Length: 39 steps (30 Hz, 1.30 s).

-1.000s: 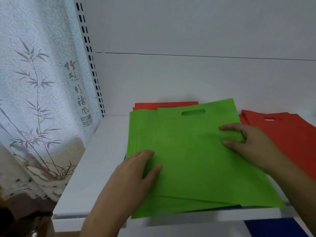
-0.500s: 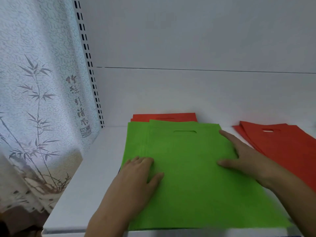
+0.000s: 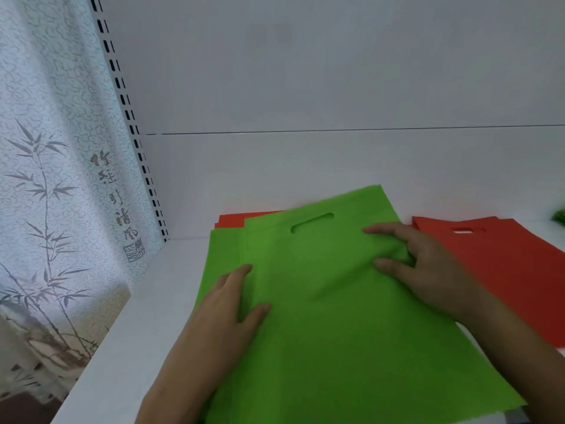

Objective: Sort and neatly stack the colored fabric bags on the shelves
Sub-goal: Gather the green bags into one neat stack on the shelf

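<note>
The top flat green fabric bag (image 3: pixel 336 301), lying askew on the green stack on the white shelf (image 3: pixel 128 332), is being pressed by the flat, open left hand (image 3: pixel 226 316) and pinched by the right hand (image 3: pixel 428 264), probably for squaring it.

green bags (image 3: pixel 336 316): flat stack on white shelf (image 3: pixel 128 347), top bag skewed, handle slot toward back wall | red bags (image 3: pixel 501 270): flat pile to right | more red (image 3: pixel 235 221), probably bags, under green stack's rear
</note>
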{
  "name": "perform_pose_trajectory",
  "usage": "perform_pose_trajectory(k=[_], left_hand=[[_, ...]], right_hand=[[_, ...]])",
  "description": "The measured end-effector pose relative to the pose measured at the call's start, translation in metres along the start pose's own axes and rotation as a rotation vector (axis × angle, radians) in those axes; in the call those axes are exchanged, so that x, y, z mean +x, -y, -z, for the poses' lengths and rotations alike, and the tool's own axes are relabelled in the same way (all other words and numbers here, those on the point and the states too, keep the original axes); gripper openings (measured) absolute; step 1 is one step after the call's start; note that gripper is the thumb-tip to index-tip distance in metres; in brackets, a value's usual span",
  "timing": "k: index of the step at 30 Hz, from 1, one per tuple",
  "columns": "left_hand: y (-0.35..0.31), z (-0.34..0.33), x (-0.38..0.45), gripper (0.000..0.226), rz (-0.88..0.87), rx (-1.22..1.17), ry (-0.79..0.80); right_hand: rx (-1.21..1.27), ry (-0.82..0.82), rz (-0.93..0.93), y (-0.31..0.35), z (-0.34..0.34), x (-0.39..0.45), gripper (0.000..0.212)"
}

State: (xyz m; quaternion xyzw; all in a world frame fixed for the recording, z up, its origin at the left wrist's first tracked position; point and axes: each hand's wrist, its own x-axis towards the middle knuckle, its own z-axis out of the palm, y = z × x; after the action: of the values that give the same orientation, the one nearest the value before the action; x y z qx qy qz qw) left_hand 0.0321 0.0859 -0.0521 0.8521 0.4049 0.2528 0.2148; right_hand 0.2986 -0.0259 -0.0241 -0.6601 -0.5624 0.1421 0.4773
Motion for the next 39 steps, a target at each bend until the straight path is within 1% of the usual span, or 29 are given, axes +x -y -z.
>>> perform_pose_trajectory(k=[3, 5, 7, 8, 10, 12, 13, 15, 17, 20, 24, 26, 27, 28, 30, 32, 33, 36, 39], left_hand=[[-0.005, 0.001, 0.003, 0.075, 0.035, -0.117, 0.044], [-0.009, 0.006, 0.006, 0.071, 0.058, -0.302, 0.036], [-0.014, 0.015, 0.006, 0.055, 0.083, -0.590, 0.033], [-0.017, 0.019, 0.004, 0.048, 0.095, -0.714, 0.045], [-0.023, 0.025, -0.002, 0.039, 0.123, -0.832, 0.105], [-0.028, 0.023, -0.008, 0.032, 0.087, -0.781, 0.242], [-0.029, 0.020, -0.011, 0.033, 0.047, -0.693, 0.311], [-0.029, 0.018, -0.016, 0.037, -0.063, -0.450, 0.376], [-0.031, 0.018, -0.015, 0.026, -0.140, -0.277, 0.359], [-0.044, 0.015, -0.016, 0.032, -0.184, -0.200, 0.283], [-0.074, -0.006, -0.021, 0.034, -0.238, -0.165, 0.270], [-0.095, -0.020, -0.024, 0.036, -0.303, -0.173, 0.291], [-0.108, -0.029, -0.025, 0.038, -0.342, -0.180, 0.314], [-0.121, -0.037, -0.026, 0.040, -0.374, -0.197, 0.352], [-0.149, -0.054, -0.028, 0.041, -0.438, -0.227, 0.428], [-0.182, -0.077, -0.034, 0.046, -0.509, -0.242, 0.447], [-0.200, -0.089, -0.039, 0.049, -0.530, -0.260, 0.452], [-0.253, -0.127, -0.055, 0.046, -0.539, -0.316, 0.480], [-0.300, -0.166, -0.071, 0.039, -0.442, -0.481, 0.553]], right_hand=[[0.198, -0.046, 0.069, 0.016, 0.006, -0.002, 0.044], [0.207, -0.082, 0.065, 0.018, 0.008, -0.002, 0.046], [0.081, -0.113, -0.013, 0.014, 0.008, -0.003, 0.047], [-0.027, -0.115, -0.078, 0.011, 0.007, -0.005, 0.046], [-0.264, -0.041, -0.201, 0.007, 0.000, -0.012, 0.043], [-0.441, 0.013, -0.234, 0.005, -0.010, -0.026, 0.044], [-0.499, 0.015, -0.235, 0.007, -0.014, -0.035, 0.046], [-0.594, -0.017, -0.212, 0.013, -0.019, -0.050, 0.051], [-0.664, -0.080, -0.173, 0.019, -0.014, -0.062, 0.053], [-0.743, -0.199, -0.139, 0.029, 0.003, -0.082, 0.055], [-0.807, -0.302, -0.198, 0.032, 0.033, -0.112, 0.060], [-0.769, -0.317, -0.243, 0.029, 0.057, -0.133, 0.064], [-0.710, -0.319, -0.265, 0.026, 0.073, -0.146, 0.065], [-0.619, -0.313, -0.300, 0.023, 0.089, -0.159, 0.065], [-0.351, -0.306, -0.421, 0.014, 0.123, -0.182, 0.059], [-0.108, -0.347, -0.543, -0.002, 0.160, -0.208, 0.052], [-0.040, -0.371, -0.595, -0.011, 0.178, -0.222, 0.050], [0.054, -0.465, -0.667, -0.041, 0.227, -0.259, 0.044], [-0.092, -0.578, -0.603, -0.059, 0.276, -0.290, 0.043]])
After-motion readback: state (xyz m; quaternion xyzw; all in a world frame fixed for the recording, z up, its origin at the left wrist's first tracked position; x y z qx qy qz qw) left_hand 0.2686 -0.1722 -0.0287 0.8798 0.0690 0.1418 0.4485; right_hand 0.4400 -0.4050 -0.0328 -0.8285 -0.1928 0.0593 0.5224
